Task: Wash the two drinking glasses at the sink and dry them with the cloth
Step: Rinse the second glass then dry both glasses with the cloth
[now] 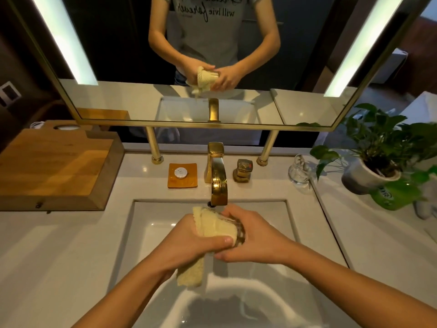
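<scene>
The left hand point(194, 242) has its fingers and thumb curled round a yellow cloth point(212, 226), pressing it against a glass point(239, 230). The right hand point(253, 237) grips that glass from the other side, fingers wrapped round its bare end. The glass lies on its side between the two hands, mostly covered by the cloth, and a loose tail of cloth hangs below the left wrist. Both hands are above the sink point(146, 233), just in front of the spout of the gold tap point(217, 181). No water runs from it.

The second glass point(298, 172) stands upright on the counter point(47, 245) to the right of the basin, well apart from the hands. What is in it cannot be told. A wooden soap dish point(189, 183) left of the tap holds a small white disc point(181, 173). The tap handle point(243, 170) sits right of the tap. Beyond the second glass a leafy plant grows in a white pot point(361, 178), with a green bottle point(392, 195) beside it. A wooden board point(54, 166) lies at the far left. The mirror point(212, 55) behind shows the same hands and cloth.
</scene>
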`<state>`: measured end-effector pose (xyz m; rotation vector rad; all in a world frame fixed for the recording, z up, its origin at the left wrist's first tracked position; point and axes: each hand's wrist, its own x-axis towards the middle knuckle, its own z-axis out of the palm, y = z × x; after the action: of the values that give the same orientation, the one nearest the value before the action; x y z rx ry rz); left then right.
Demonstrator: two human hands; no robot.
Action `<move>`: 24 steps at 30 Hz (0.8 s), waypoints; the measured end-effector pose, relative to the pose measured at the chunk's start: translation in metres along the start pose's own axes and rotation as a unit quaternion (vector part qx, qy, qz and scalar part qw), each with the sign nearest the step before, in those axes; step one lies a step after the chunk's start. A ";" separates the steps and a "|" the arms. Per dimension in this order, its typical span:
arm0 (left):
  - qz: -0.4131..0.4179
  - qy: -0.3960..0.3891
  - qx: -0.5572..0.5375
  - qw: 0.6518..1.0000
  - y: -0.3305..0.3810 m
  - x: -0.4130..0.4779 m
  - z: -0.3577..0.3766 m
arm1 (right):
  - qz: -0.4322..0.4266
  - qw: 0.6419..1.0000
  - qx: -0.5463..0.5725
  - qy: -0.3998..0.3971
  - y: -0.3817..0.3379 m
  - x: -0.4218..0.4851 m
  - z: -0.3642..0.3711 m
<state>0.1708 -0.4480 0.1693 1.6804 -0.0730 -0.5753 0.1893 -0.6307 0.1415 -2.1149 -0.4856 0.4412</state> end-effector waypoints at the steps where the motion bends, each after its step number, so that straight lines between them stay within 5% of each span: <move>1: 0.036 -0.019 0.043 0.998 0.003 -0.003 -0.001 | 0.032 0.993 0.112 -0.036 0.002 -0.001 0.000; 3: 0.108 -0.033 0.181 0.977 0.012 -0.006 -0.001 | 0.089 0.926 0.350 -0.111 0.007 -0.004 0.005; 5: 0.150 -0.005 0.300 0.942 0.022 -0.004 -0.003 | 0.119 0.812 0.537 -0.193 0.011 -0.005 0.015; 8: 0.188 -0.005 0.334 0.924 0.029 0.003 -0.009 | 0.149 0.721 0.622 -0.266 0.014 -0.002 0.026; 10: 0.159 -0.044 0.265 0.950 0.027 0.007 -0.018 | 0.167 0.730 0.601 -0.278 0.010 0.003 0.020; 12: 0.125 -0.081 0.189 0.971 0.025 0.011 -0.026 | 0.162 0.815 0.495 -0.254 0.003 0.009 0.005; 14: 0.123 -0.106 0.256 0.953 0.024 0.015 -0.028 | 0.143 0.890 0.368 -0.229 -0.005 0.012 -0.003; 15: 0.137 -0.115 0.322 0.930 0.025 0.015 -0.025 | 0.134 0.899 0.350 -0.227 -0.006 0.013 -0.001; 18: 0.180 -0.075 0.422 0.886 0.025 0.013 -0.012 | 0.163 0.860 0.444 -0.191 -0.004 0.009 0.009; 24: 0.227 0.172 0.289 0.914 -0.003 0.002 0.004 | 0.131 0.825 0.541 -0.099 -0.008 0.000 0.030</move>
<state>0.1703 -0.4516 0.1659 2.2220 -0.4002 0.1230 0.1732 -0.6057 0.1319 -1.0137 0.0056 0.8539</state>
